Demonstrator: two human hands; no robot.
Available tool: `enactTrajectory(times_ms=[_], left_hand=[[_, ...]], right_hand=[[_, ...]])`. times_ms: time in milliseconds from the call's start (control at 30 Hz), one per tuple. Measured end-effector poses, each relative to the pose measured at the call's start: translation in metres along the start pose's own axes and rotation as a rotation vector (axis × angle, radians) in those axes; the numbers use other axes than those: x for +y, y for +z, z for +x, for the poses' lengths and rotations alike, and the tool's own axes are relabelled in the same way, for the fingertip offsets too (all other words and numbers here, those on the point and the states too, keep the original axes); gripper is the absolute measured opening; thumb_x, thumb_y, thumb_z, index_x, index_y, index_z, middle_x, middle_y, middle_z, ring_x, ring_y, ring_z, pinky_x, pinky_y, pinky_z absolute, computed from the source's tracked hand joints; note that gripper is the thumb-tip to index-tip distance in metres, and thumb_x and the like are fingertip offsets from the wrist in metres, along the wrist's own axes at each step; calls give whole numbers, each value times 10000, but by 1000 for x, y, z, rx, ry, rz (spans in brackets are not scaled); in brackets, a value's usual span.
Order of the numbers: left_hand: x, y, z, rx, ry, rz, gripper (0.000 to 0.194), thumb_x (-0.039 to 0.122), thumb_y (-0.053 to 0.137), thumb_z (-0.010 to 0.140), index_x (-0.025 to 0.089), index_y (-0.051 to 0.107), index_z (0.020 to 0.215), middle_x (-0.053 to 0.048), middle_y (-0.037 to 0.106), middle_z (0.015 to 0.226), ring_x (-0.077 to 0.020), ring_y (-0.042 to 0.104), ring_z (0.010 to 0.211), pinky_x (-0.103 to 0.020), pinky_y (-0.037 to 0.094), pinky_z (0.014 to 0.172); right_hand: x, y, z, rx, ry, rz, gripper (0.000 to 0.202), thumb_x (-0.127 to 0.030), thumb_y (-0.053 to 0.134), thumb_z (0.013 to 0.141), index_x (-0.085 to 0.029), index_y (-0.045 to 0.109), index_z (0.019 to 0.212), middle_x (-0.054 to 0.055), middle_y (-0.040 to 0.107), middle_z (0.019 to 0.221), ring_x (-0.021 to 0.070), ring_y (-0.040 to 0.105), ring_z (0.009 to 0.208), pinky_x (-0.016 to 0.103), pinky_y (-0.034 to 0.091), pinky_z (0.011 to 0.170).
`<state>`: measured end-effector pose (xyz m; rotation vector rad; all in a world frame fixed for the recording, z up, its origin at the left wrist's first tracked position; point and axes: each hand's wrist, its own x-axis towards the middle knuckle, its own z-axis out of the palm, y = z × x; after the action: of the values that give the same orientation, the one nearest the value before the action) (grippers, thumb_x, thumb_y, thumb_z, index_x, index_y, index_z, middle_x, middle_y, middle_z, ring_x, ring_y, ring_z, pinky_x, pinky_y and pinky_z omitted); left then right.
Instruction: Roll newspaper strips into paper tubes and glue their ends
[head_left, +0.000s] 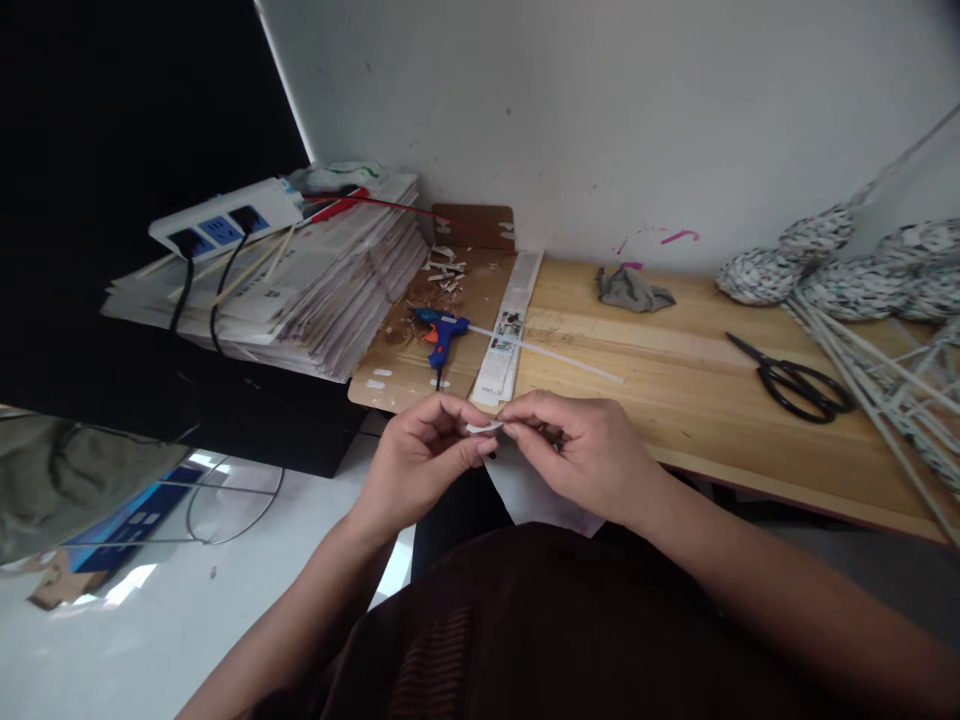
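Observation:
Between my two hands is a small folded white paper strip (484, 428), held just in front of the table edge. My left hand (424, 455) pinches its left end between thumb and fingers. The other end sits in the fingertips of my right hand (581, 450), which is closed too. Beneath them a white sheet (540, 495) lies over my lap. Beyond the hands, a blue glue gun (448, 338) lies on a cardboard piece (390, 372), a long glue stick (559, 354) protruding from its back. Flat newspaper strips (493, 375) lie under the stick.
Black-handled scissors (799, 390) lie on the wooden table (675, 350), near woven paper balls (847, 285) with long paper rods (885, 420). A grey cloth (634, 290) is by the wall. Left stands a newspaper stack (322, 310) bearing a power strip (225, 220) with black cords.

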<state>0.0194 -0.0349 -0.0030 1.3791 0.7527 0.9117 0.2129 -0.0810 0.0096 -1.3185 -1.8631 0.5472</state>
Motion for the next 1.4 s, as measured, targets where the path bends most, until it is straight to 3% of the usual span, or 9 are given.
enactTrajectory(times_ms=[200, 400, 567, 700, 900, 1200, 1400], left_hand=[[-5, 1, 0, 178, 155, 263, 90, 209, 754, 779, 188, 681, 827, -8, 670, 754, -110, 593, 620, -239, 509, 588], [-5, 4, 1, 162, 313, 352, 78, 167, 687, 836, 198, 628, 797, -45, 677, 898, -170, 645, 890, -303, 503, 789], [-5, 3, 0, 125, 402, 432, 104, 123, 688, 823, 207, 627, 833, -41, 663, 891, -173, 646, 871, -321, 500, 783], [-5, 0, -1, 112, 390, 466, 116, 139, 708, 810, 211, 657, 886, -46, 668, 895, -182, 646, 875, -330, 508, 793], [-4, 1, -2, 82, 259, 354, 245, 172, 730, 802, 207, 655, 1032, -54, 667, 964, -164, 644, 852, -307, 531, 780], [0, 2, 0, 10, 108, 109, 215, 126, 721, 798, 185, 630, 984, -8, 667, 846, -112, 641, 808, -227, 536, 744], [2, 4, 0, 23, 122, 128, 239, 99, 710, 799, 190, 628, 1005, -8, 680, 866, -98, 642, 818, -208, 528, 758]], right_hand=[[0, -1, 0, -24, 53, 129, 166, -258, 573, 913, -236, 712, 1000, -6, 744, 889, 103, 648, 691, 236, 496, 650], [1, -1, 0, -29, 72, 149, 161, -260, 594, 903, -240, 718, 1003, -3, 746, 905, 109, 661, 712, 246, 511, 669], [-2, 0, 1, -23, 127, 255, 117, -221, 622, 873, -212, 701, 959, 1, 743, 874, 111, 679, 736, 237, 531, 689], [-3, 1, 1, 1, 119, 258, 88, -224, 643, 859, -214, 708, 918, -4, 741, 856, 111, 675, 737, 234, 526, 687], [-3, 0, -2, 13, 141, 221, 91, -223, 663, 841, -224, 723, 910, -6, 746, 870, 117, 676, 756, 241, 526, 707], [-2, 2, -2, 39, 109, 235, 89, -211, 663, 843, -228, 731, 898, -11, 739, 862, 117, 667, 762, 249, 516, 721], [-2, 4, -2, 39, 147, 249, 79, -216, 668, 827, -227, 732, 872, -10, 734, 831, 115, 657, 720, 246, 513, 676]])
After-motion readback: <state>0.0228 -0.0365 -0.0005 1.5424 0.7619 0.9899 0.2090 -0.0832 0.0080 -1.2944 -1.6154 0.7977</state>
